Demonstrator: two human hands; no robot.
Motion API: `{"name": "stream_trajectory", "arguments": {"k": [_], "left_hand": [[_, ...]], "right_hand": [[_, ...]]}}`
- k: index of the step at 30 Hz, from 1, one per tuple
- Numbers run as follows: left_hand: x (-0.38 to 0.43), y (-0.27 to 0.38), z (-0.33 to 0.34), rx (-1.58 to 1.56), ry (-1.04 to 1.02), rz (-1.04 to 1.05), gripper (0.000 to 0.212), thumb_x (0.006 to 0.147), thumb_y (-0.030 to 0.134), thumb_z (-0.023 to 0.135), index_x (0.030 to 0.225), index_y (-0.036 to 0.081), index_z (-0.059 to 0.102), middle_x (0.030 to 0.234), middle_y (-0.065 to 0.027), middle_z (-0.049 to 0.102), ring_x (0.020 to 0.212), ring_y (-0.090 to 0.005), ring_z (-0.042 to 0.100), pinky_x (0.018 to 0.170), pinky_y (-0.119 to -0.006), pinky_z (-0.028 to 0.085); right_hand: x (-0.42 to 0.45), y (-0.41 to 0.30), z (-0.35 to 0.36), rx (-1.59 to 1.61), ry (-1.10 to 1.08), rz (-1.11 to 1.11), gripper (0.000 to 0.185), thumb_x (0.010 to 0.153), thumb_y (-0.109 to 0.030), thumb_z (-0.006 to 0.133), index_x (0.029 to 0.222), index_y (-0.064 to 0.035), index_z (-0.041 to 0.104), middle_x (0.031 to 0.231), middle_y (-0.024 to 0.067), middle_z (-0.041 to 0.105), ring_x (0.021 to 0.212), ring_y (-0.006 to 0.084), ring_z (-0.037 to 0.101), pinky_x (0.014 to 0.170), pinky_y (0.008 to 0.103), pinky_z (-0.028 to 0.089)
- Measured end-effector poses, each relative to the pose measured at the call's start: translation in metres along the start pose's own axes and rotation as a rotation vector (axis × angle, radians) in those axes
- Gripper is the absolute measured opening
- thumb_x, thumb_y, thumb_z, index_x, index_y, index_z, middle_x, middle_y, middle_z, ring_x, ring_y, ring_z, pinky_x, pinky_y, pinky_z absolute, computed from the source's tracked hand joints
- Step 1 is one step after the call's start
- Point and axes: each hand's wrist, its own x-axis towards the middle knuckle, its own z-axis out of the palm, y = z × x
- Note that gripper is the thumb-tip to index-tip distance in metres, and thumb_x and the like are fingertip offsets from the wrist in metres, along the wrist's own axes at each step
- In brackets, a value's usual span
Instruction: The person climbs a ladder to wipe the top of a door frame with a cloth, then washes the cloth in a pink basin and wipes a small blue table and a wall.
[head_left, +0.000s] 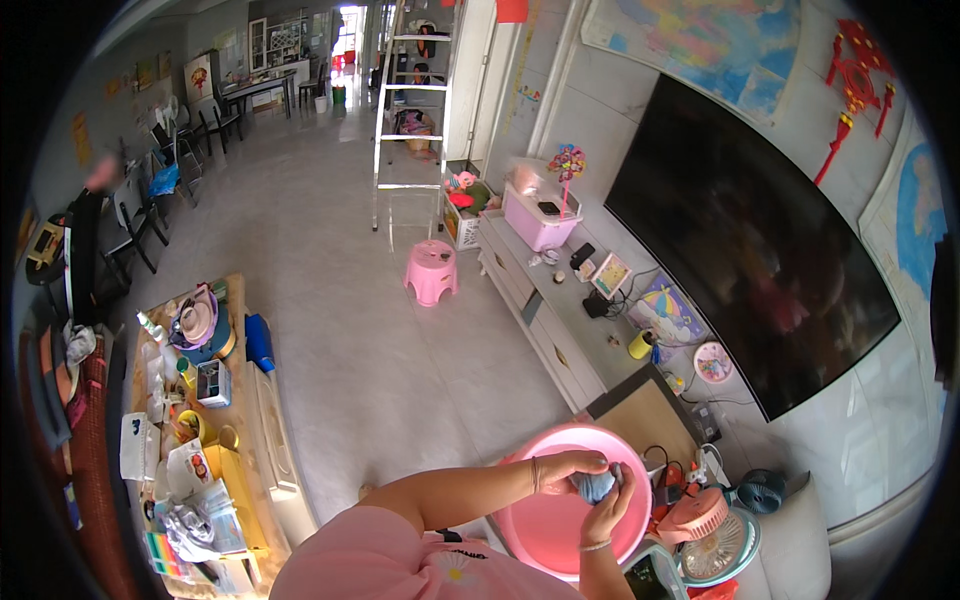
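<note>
A wadded blue-grey cloth is gripped between my two hands above a round pink plastic basin. My left hand comes in from the left and presses the cloth from the upper side, a thin band around its wrist. From below, my right hand cups the cloth's right side, with a pale bracelet on that wrist. The fingers hide part of the cloth. Whether the basin holds water is hard to tell.
Right of the basin lie a pink fan, a larger round fan and a dark small fan. A cluttered wooden table stands left. Ahead are a pink stool, a ladder and a TV cabinet.
</note>
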Motion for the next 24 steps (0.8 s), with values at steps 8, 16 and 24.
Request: {"name": "stream_trajectory", "arguments": {"k": [8, 16, 24], "left_hand": [[-0.194, 0.132, -0.068, 1.06, 0.461, 0.264, 0.035, 0.077, 0.037, 0.07, 0.073, 0.005, 0.055, 0.061, 0.0005, 0.051, 0.056, -0.0082, 0.046, 0.049, -0.027, 0.038], [-0.393, 0.246, -0.154, 0.951, 1.154, 0.465, 0.034, 0.079, 0.036, 0.068, 0.086, 0.004, 0.058, 0.065, -0.001, 0.052, 0.06, -0.0078, 0.048, 0.052, -0.026, 0.041], [-0.487, 0.296, -0.223, 1.255, 0.921, 0.239, 0.026, 0.076, 0.018, 0.071, 0.095, 0.004, 0.06, 0.077, -0.0031, 0.057, 0.06, -0.012, 0.052, 0.057, -0.026, 0.044]], "right_hand": [[-0.014, -0.005, 0.207, 0.138, -0.45, 0.496, 0.036, 0.096, -0.02, 0.039, 0.128, -0.0048, 0.042, 0.104, 0.0083, 0.056, 0.092, 0.0143, 0.053, 0.081, 0.025, 0.043], [-0.008, -0.076, 0.428, -0.194, -0.958, 0.205, 0.038, 0.076, -0.028, 0.07, 0.105, -0.0058, 0.06, 0.086, 0.0093, 0.062, 0.065, 0.0153, 0.059, 0.055, 0.0296, 0.047], [0.02, -0.062, 0.569, 0.055, -1.032, 0.33, 0.015, 0.084, -0.016, 0.062, 0.083, -0.0009, 0.064, 0.074, 0.0018, 0.057, 0.068, 0.0105, 0.052, 0.061, 0.0237, 0.043]]}}
